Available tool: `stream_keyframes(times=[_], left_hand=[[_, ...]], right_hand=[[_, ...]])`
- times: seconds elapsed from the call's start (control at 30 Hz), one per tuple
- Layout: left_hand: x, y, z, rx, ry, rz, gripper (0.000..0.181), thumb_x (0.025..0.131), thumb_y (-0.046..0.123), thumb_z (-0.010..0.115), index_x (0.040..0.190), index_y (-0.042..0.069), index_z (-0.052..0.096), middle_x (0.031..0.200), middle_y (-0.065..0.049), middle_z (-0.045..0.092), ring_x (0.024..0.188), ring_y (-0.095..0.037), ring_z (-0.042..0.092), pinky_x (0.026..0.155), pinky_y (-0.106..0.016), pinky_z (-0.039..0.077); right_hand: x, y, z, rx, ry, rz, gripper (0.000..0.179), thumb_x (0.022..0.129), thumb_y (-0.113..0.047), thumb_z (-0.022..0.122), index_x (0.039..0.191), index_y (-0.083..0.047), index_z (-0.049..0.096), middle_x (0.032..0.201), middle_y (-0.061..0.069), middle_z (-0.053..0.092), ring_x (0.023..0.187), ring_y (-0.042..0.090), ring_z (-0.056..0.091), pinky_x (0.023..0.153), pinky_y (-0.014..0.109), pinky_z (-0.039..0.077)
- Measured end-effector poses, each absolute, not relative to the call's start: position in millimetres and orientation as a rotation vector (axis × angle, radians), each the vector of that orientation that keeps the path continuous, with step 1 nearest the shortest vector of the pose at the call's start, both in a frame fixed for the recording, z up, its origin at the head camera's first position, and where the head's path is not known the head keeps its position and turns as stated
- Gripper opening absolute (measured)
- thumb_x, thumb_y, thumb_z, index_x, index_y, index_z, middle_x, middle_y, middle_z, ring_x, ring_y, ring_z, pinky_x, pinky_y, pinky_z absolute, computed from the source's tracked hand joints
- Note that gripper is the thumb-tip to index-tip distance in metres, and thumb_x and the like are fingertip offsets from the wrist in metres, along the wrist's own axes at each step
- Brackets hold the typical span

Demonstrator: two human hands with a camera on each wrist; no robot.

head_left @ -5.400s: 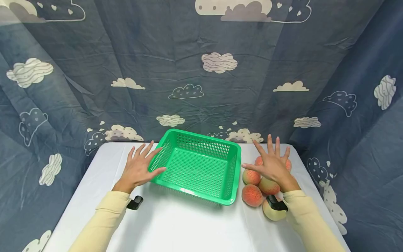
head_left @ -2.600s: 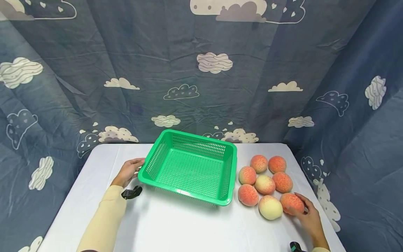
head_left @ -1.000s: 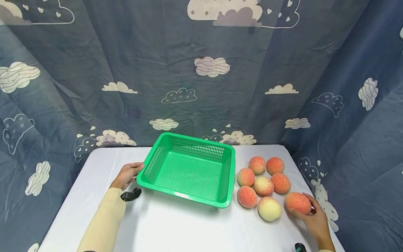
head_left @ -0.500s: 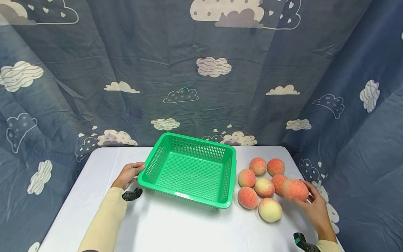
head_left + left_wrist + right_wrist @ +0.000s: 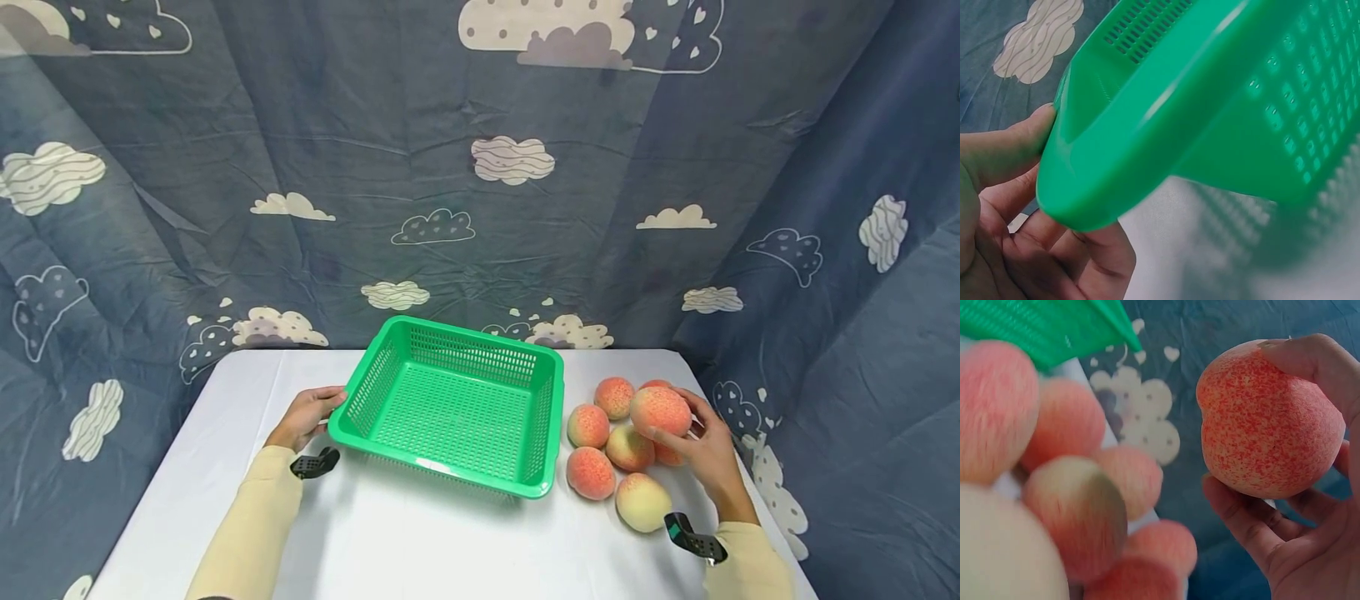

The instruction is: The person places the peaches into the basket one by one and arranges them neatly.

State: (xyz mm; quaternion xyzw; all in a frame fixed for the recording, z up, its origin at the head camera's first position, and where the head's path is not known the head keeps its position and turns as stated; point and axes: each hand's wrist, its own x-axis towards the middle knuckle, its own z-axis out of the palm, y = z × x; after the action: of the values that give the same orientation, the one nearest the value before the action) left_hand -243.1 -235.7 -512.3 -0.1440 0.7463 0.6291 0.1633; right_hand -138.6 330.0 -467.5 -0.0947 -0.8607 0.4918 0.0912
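Observation:
A green plastic basket with perforated walls stands on the white table, nothing inside it. At its left corner my left hand pinches the rim; the left wrist view has the thumb against the rim's side and curled fingers beneath. My right hand holds a red-orange peach raised above the other peaches. In the right wrist view, thumb and fingers curl round this peach. Several peaches lie right of the basket, among them a pale yellow peach nearest me and a red peach. The held peach partly hides two behind it.
The white table reaches back to a dark blue curtain printed with clouds. More curtain hangs at both sides. A black wrist strap sits on the right wrist and another on the left.
The right hand took hold of the red-orange peach at the group's near right, lifted it, and carried it away from me and leftward over the others. The left hand went to the basket's rim and stayed.

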Motion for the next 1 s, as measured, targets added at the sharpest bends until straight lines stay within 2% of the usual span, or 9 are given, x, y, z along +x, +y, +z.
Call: stream_keyframes(times=[0.07,0.17,0.37,0.6,0.8,1.0], left_hand=[[-243,-237,-513,-0.415,2.109,1.804,0.044,0.1,0.02,0.055,0.137,-0.003,0.048,0.099,0.001,0.066,0.082,-0.009,0.061,0.07,-0.027,0.053],[-243,-238,-514,-0.404,2.084,1.82,0.045,0.1,0.019,0.055,0.138,-0.004,0.047,0.097,0.003,0.065,0.082,-0.008,0.062,0.07,-0.027,0.053],[-244,-237,-515,-0.384,2.085,1.833,0.046,0.1,0.02,0.055,0.138,-0.004,0.047,0.099,0.002,0.066,0.083,-0.009,0.062,0.071,-0.028,0.053],[-245,-237,-514,-0.387,2.091,1.818,0.045,0.1,0.02,0.055,0.138,-0.003,0.048,0.104,-0.001,0.066,0.084,-0.009,0.062,0.072,-0.028,0.054],[-244,-238,-511,-0.331,2.093,1.831,0.046,0.1,0.019,0.054,0.138,-0.005,0.046,0.103,-0.001,0.067,0.084,-0.008,0.064,0.073,-0.029,0.055],[-241,-238,-510,-0.344,2.1,1.815,0.045,0.101,0.018,0.053,0.138,-0.005,0.046,0.104,-0.003,0.067,0.083,-0.009,0.063,0.071,-0.03,0.054]], right_hand=[[-146,323,-466,-0.24,-2.528,1.529,0.078,0.083,-0.019,0.078,0.147,-0.006,0.036,0.14,0.015,0.04,0.103,-0.008,0.045,0.084,0.006,0.04],[-155,311,-463,-0.202,-2.51,1.626,0.078,0.084,-0.02,0.077,0.147,-0.006,0.034,0.141,0.016,0.04,0.102,-0.008,0.047,0.082,0.006,0.042],[-171,289,-458,-0.15,-2.558,1.625,0.078,0.083,-0.021,0.078,0.147,-0.007,0.035,0.141,0.017,0.04,0.107,0.006,0.048,0.083,0.007,0.041],[-191,268,-455,-0.05,-2.6,1.658,0.079,0.082,-0.021,0.079,0.147,-0.01,0.036,0.138,0.016,0.046,0.111,0.025,0.051,0.081,0.015,0.046],[-209,251,-449,0.069,-2.602,1.727,0.079,0.08,-0.016,0.08,0.146,-0.01,0.037,0.139,0.018,0.044,0.111,0.031,0.052,0.077,0.022,0.051],[-225,230,-446,0.091,-2.658,1.686,0.078,0.081,-0.014,0.08,0.146,-0.011,0.038,0.141,0.019,0.042,0.112,0.035,0.052,0.079,0.031,0.051]])
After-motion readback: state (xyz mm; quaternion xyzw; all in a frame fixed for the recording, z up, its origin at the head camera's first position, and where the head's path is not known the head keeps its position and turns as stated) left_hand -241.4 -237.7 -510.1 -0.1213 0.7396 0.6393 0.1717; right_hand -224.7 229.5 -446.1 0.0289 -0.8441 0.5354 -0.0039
